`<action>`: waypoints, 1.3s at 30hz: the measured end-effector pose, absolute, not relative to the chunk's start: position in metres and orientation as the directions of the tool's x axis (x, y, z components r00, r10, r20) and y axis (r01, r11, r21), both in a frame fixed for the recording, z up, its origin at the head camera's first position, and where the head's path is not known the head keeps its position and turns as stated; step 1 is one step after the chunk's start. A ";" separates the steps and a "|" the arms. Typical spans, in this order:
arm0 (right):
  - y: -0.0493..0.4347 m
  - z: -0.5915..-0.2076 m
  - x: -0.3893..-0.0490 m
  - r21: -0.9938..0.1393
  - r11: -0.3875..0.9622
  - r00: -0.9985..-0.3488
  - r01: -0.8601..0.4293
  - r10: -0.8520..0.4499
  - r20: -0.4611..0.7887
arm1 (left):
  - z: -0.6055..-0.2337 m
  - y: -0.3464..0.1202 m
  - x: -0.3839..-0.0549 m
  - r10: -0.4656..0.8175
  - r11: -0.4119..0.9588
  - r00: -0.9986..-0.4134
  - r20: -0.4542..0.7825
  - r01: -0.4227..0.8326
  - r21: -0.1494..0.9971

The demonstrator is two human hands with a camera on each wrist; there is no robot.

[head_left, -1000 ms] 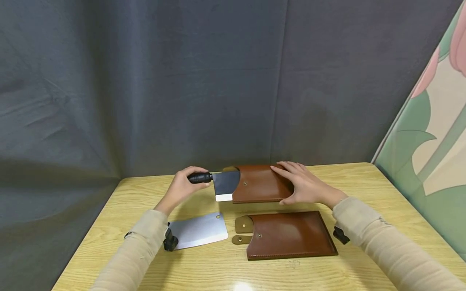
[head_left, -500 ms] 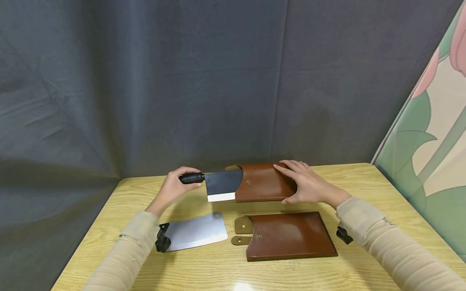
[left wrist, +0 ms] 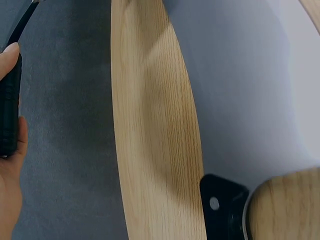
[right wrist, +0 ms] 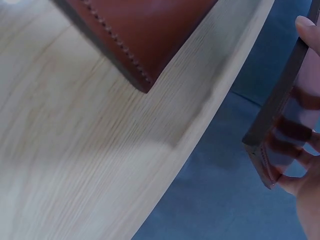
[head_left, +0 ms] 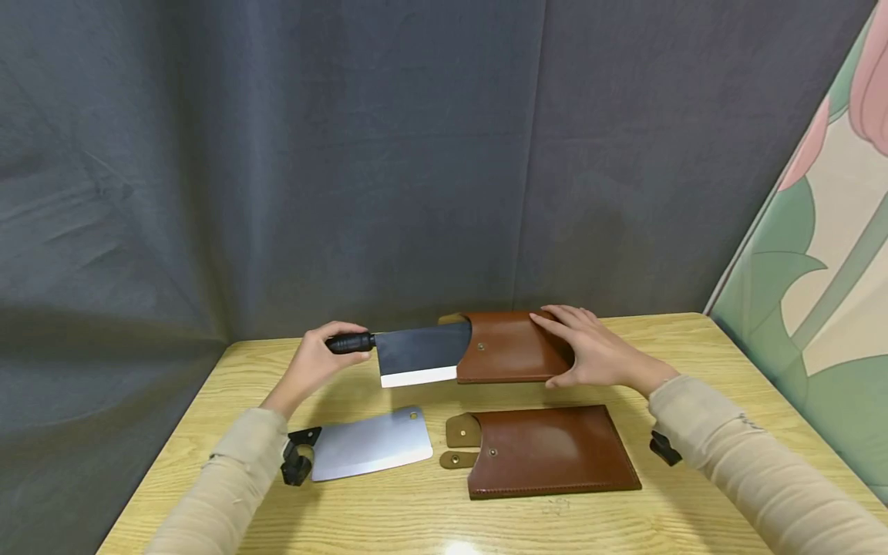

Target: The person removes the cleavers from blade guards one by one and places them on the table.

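My left hand (head_left: 315, 362) grips the black handle of a cleaver (head_left: 419, 353) with a dark blade and a bright edge. The blade's far end is hidden inside a brown leather sheath (head_left: 509, 354), and much of the blade shows outside its mouth. Across the sheath's closed end, my right hand (head_left: 590, 351) holds it, thumb at the lower edge and fingers over the upper part. Both are raised above the table. In the left wrist view the left hand (left wrist: 10, 165) wraps the handle; in the right wrist view the right hand (right wrist: 305, 170) grips the sheath's edges.
On the wooden table (head_left: 388, 516) lies a second cleaver (head_left: 375, 445) with a silver blade, its handle partly hidden by the left wrist camera. Beside it rests a second brown sheath (head_left: 555, 451) with strap tabs on its left. A grey curtain (head_left: 388, 169) hangs behind.
The left hand has moved left with the cleaver, so more of the blade shows outside the sheath. The right hand and sheath have shifted slightly right.
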State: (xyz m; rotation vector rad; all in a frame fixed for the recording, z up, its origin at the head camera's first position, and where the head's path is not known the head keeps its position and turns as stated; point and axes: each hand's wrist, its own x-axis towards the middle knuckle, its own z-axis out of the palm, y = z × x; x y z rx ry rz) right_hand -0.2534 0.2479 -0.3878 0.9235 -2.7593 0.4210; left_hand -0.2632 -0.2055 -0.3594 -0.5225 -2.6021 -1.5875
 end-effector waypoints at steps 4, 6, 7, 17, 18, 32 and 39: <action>0.253 -0.389 -0.254 -0.196 0.763 -0.779 -0.616 -0.553 0.294 | -0.369 -0.215 -0.270 0.258 0.400 -0.943 0.209 0.301 0.866; 0.255 -0.389 -0.253 -0.191 0.764 -0.777 -0.617 -0.552 0.302 | -0.375 -0.221 -0.276 0.254 0.397 -0.945 0.206 0.295 0.869; 0.257 -0.389 -0.253 -0.187 0.764 -0.776 -0.617 -0.552 0.306 | -0.377 -0.223 -0.277 0.253 0.397 -0.945 0.206 0.296 0.869; 0.266 -0.391 -0.254 -0.187 0.773 -0.783 -0.607 -0.541 0.308 | -0.380 -0.239 -0.277 0.220 0.427 -0.955 0.198 0.277 0.861; 0.266 -0.391 -0.254 -0.185 0.774 -0.784 -0.606 -0.540 0.307 | -0.380 -0.241 -0.277 0.217 0.431 -0.956 0.198 0.275 0.860; 0.268 -0.398 -0.256 -0.214 0.798 -0.821 -0.563 -0.509 0.259 | -0.387 -0.261 -0.271 0.182 0.483 -0.963 0.199 0.264 0.835; 0.271 -0.411 -0.256 -0.216 0.810 -0.834 -0.546 -0.498 0.239 | -0.403 -0.271 -0.273 0.173 0.504 -0.960 0.220 0.279 0.817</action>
